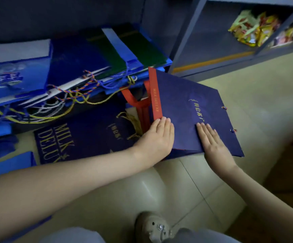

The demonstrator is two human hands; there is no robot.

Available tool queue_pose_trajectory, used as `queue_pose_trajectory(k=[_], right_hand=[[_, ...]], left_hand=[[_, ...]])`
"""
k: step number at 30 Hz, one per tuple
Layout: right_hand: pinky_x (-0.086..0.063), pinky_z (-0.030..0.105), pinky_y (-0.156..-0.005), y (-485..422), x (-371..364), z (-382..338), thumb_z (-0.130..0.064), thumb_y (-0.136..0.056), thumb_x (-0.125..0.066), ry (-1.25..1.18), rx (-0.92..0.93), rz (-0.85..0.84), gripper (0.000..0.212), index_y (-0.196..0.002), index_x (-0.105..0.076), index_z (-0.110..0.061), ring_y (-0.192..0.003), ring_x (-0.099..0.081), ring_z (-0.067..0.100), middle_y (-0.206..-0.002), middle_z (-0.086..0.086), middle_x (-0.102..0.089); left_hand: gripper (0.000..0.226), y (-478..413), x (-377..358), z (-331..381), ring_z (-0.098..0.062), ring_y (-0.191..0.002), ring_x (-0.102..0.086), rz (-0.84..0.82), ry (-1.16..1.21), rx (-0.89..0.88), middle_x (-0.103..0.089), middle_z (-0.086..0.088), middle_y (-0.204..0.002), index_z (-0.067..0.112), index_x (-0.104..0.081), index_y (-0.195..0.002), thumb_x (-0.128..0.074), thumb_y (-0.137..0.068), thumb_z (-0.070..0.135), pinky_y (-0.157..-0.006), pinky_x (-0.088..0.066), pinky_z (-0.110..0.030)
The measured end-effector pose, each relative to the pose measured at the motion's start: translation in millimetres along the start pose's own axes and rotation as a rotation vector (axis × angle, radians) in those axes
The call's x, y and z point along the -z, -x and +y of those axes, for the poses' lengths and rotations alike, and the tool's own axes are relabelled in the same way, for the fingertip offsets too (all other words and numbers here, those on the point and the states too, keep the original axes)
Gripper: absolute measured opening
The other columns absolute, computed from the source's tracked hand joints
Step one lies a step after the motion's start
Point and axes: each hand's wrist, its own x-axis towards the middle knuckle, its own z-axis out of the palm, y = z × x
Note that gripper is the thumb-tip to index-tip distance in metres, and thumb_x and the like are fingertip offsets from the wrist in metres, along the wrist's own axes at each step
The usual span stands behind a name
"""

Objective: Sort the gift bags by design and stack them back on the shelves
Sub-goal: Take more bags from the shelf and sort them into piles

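Two flat palms, left hand (155, 137) and right hand (212, 142), are pressing the navy gift bag (186, 106) just before the shelf (212, 63); we are judging it light, stiff, slick, best gripped at its edges.

The flat navy paper gift bag (191, 106) carries gold script and a red side strip (155, 95) lettered in gold. The dark navy paper bag (82, 137) reads MILK DELUXE in gold. The glossy bright blue bags (16, 74) and flat dark green bags (138, 44) have twisted cord handles (82, 88) striped red, blue and yellow.
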Motion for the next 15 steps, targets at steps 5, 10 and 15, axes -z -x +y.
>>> queue_pose_trajectory(k=[5,10,15], right_hand=[[-0.010,0.039,-0.120,40.8,-33.8,41.4,0.019,-0.082,-0.037,-0.068,-0.245,-0.249,0.086,-0.150,0.004,-0.013,-0.146,-0.011,0.031,-0.158,0.013,-0.017],[0.004,0.034,-0.118,47.3,-58.5,54.5,0.012,-0.089,-0.037,-0.011,-0.122,-0.516,0.087,-0.139,0.027,-0.020,-0.148,0.005,0.023,-0.161,0.006,0.001],[0.002,0.042,-0.118,2.1,-83.0,27.7,0.003,-0.092,-0.036,0.028,0.047,-0.477,0.082,-0.148,0.016,-0.025,-0.148,0.005,0.023,-0.161,0.003,0.004]], left_hand=[[0.051,-8.6,-38.6,19.9,-0.024,-0.104,-0.066,-0.180,0.101,-0.228,-0.068,-0.011,-0.114,0.006,-0.068,-0.116,-0.027,-0.086,0.012,-0.092,-0.050,-0.034],[0.054,23.7,-71.1,19.2,-0.031,-0.145,-0.011,-0.400,-0.022,-0.308,-0.008,-0.021,-0.157,-0.003,0.002,-0.149,-0.018,-0.100,0.009,-0.117,-0.007,-0.041],[0.062,34.8,-81.6,6.1,-0.030,-0.146,0.004,-0.550,0.023,-0.217,0.010,-0.017,-0.158,0.000,0.016,-0.147,-0.024,-0.101,0.013,-0.117,0.002,-0.041]])
